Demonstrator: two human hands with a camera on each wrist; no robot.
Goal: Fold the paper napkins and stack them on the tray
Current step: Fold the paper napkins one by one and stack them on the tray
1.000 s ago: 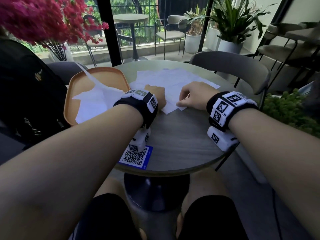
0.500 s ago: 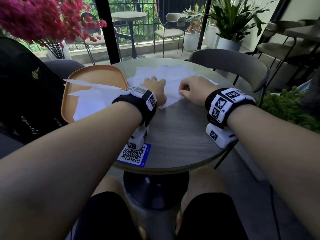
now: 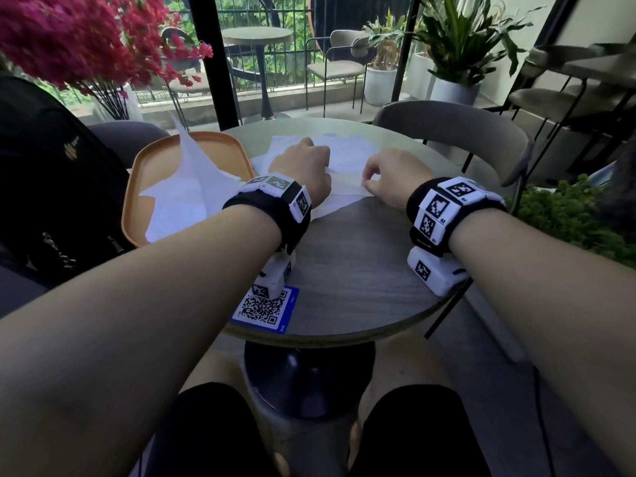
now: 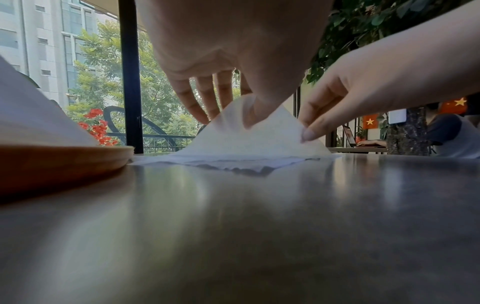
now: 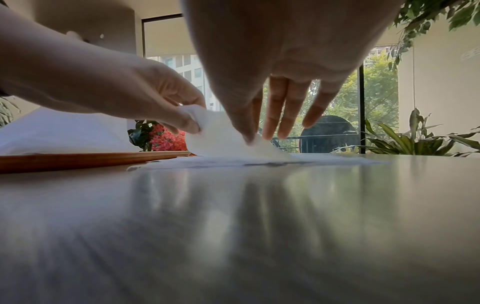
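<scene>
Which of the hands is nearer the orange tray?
Left. The left hand pinches the napkin just beside the tray's right rim; the right hand pinches the same napkin farther right, beyond the left hand.

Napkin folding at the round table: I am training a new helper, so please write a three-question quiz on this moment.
1. True or false: both hands pinch the same napkin.
2. Where does the tray sit: on the person's left or right of the table?
3. The sticker at the near edge of the table shows: A) a flag, B) a square code, C) a flower.

Key:
1. True: the left hand and the right hand lift its near edge.
2. Left.
3. B.
</scene>
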